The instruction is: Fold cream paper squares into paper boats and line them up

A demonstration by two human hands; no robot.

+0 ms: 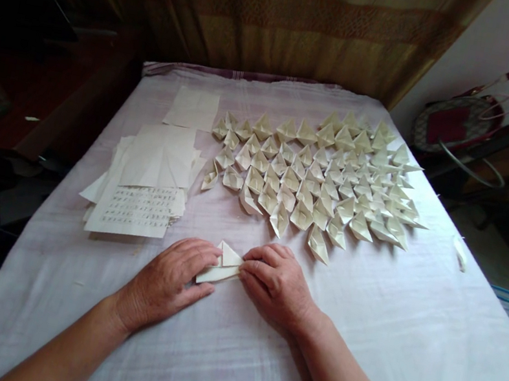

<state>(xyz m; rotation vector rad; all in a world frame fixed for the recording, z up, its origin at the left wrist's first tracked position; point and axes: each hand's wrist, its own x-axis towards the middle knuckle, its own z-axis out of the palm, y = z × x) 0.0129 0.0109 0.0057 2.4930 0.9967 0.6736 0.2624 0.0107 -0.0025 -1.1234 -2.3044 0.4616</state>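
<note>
A small piece of folded paper lies near the middle of the cloth, between my two hands. It has a triangular peak at the top and a folded band along its lower edge. My left hand grips its left end, with the fingers above and the thumb below. At its right end, the fingers of my right hand pinch the paper; the fingertips cover that corner. Beyond my hands stand rows of folded paper boats, packed close together.
A loose stack of paper sheets lies at the left, the front one covered in handwriting. Another sheet rests behind it. A pale cloth covers the table. A curtain hangs behind, and a dark desk stands left.
</note>
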